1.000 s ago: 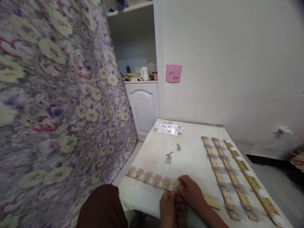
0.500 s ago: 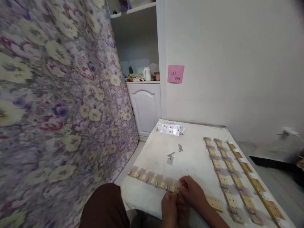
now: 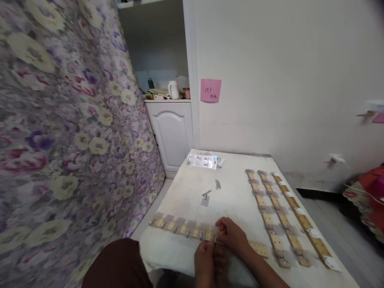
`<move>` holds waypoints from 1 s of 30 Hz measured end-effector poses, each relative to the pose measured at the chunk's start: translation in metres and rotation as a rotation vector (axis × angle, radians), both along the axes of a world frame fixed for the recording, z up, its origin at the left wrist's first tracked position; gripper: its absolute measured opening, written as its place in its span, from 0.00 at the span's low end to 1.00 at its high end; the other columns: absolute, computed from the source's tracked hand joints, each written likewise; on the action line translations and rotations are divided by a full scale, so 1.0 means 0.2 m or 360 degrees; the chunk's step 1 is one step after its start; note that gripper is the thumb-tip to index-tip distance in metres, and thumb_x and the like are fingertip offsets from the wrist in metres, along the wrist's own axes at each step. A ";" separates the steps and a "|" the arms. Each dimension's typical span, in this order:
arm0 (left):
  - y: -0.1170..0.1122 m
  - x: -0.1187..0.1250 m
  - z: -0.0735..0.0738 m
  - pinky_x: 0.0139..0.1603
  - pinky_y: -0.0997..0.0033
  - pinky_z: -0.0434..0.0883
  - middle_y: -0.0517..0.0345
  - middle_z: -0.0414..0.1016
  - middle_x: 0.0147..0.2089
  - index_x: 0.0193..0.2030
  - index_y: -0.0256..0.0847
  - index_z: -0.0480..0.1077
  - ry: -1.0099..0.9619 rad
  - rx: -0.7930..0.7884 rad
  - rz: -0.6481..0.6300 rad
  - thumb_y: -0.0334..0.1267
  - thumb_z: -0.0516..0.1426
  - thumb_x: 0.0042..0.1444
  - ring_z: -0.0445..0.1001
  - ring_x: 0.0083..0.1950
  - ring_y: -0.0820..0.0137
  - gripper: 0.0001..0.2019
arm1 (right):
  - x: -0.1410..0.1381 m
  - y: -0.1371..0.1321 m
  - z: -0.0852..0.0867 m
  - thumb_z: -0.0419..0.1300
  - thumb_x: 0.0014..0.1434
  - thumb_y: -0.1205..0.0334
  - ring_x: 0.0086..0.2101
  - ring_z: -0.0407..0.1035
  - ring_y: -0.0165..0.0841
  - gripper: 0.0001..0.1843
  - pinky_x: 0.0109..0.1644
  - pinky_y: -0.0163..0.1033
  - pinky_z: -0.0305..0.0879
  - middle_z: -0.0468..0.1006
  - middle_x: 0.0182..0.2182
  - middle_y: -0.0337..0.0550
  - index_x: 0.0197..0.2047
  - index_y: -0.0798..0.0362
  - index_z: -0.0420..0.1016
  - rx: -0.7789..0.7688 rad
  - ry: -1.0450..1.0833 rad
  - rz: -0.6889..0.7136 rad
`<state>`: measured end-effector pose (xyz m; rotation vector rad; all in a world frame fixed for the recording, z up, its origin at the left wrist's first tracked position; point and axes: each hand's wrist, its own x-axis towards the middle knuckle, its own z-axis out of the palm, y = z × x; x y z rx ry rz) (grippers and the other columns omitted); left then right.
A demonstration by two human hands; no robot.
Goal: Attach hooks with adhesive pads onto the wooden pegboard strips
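Observation:
A long tan cardboard strip (image 3: 180,228) with small metal clips lies across the near edge of the white table (image 3: 234,200). My left hand (image 3: 205,258) and my right hand (image 3: 232,236) meet on the strip, their fingers pinched together at one small metal clip (image 3: 215,239). Three more tan strips (image 3: 271,218) lie side by side on the right half of the table. One loose metal clip (image 3: 205,195) and a small metal piece (image 3: 217,184) rest mid-table. A clear plastic packet (image 3: 202,161) lies at the far edge.
A flowered purple cloth (image 3: 66,132) hangs close on the left. A white cabinet (image 3: 174,128) with a jug (image 3: 173,89) stands behind. A pink sticky note (image 3: 210,90) is on the wall. My brown-clad knee (image 3: 120,266) is below the table. Red fabric (image 3: 370,200) lies at the right.
The view has swung a little right and down, so the red fabric now shows. Both hands stay pinched at the same spot on the strip.

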<state>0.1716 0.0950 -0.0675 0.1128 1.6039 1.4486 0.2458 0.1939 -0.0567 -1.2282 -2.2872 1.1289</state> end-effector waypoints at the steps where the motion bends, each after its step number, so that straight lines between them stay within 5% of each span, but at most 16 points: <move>1: 0.00 0.00 0.00 0.13 0.79 0.56 0.64 0.70 0.20 0.30 0.41 0.60 -0.0002 0.0001 -0.0001 0.45 0.51 0.50 0.68 0.16 0.75 0.09 | 0.00 0.00 0.00 0.59 0.43 0.63 0.31 0.67 0.30 0.16 0.33 0.33 0.56 0.73 0.31 0.35 0.39 0.47 0.70 -0.0010 -0.0001 0.0005; 11: -0.04 0.00 -0.04 0.14 0.76 0.60 0.63 0.70 0.17 0.31 0.42 0.60 -0.0093 0.0172 -0.0017 0.49 0.48 0.51 0.67 0.14 0.72 0.13 | 0.01 0.02 -0.07 0.60 0.44 0.59 0.33 0.68 0.33 0.20 0.37 0.36 0.61 0.75 0.34 0.41 0.43 0.52 0.71 -0.0018 0.0142 0.0116; 17: -0.04 0.00 -0.05 0.15 0.75 0.61 0.62 0.70 0.16 0.30 0.42 0.59 -0.0219 0.0190 0.0001 0.51 0.48 0.49 0.67 0.14 0.72 0.13 | 0.06 0.08 -0.08 0.50 0.52 0.61 0.37 0.70 0.36 0.16 0.44 0.38 0.63 0.77 0.34 0.46 0.40 0.55 0.72 0.0043 0.0398 0.0113; 24: -0.03 -0.01 -0.08 0.14 0.76 0.56 0.64 0.69 0.15 0.28 0.43 0.58 -0.0295 0.0202 -0.0049 0.52 0.49 0.48 0.65 0.12 0.72 0.14 | 0.10 0.13 -0.10 0.51 0.51 0.60 0.31 0.69 0.35 0.12 0.35 0.36 0.63 0.75 0.28 0.42 0.35 0.54 0.72 0.0012 0.0433 0.0074; 30: -0.02 -0.05 -0.13 0.18 0.77 0.56 0.61 0.69 0.12 0.23 0.42 0.61 -0.0094 0.0289 -0.0191 0.54 0.54 0.45 0.63 0.12 0.75 0.16 | -0.04 0.23 -0.07 0.52 0.51 0.63 0.29 0.68 0.34 0.09 0.34 0.35 0.62 0.73 0.25 0.39 0.33 0.54 0.71 0.0149 0.0360 0.0055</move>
